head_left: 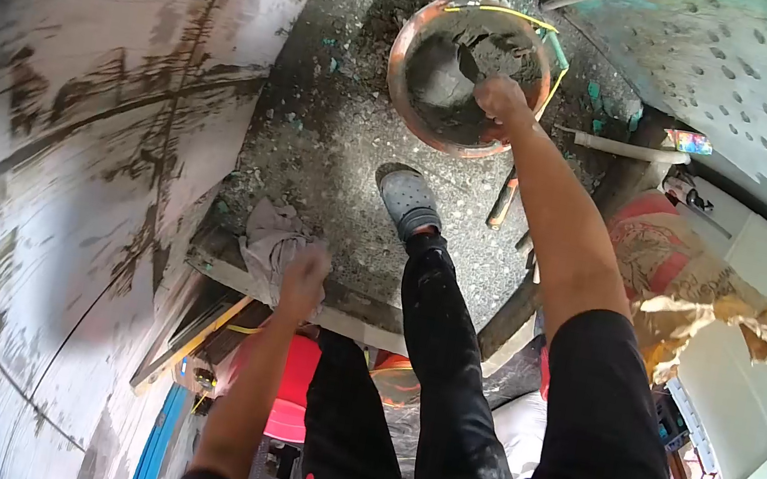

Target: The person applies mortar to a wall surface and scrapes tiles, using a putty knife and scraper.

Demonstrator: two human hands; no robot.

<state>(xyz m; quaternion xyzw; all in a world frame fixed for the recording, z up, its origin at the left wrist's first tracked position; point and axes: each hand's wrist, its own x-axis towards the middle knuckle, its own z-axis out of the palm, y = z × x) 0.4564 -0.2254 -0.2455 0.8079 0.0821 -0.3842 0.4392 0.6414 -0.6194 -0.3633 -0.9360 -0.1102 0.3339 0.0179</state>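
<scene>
My right hand (501,100) is closed around the handle of a trowel, reaching over an orange-rimmed bucket (399,60). The trowel's dark blade (469,64) dips toward grey wet mortar (506,55) heaped on the bucket's far side. A yellow cord and a green piece run along the bucket's right rim. Lower left, my left hand (305,272) hangs over a crumpled pale grey cloth (272,239) at the ledge's edge, overlapping it in this view. Its fingers are smeared by motion.
One foot in a grey clog (406,198) stands on the speckled concrete ledge (346,157). A tool with an orange-and-black handle (502,202) lies beside the bucket. To the right is a torn paper sack (684,264). A mortar-streaked wall (84,149) rises at left; a red basin (294,382) sits below.
</scene>
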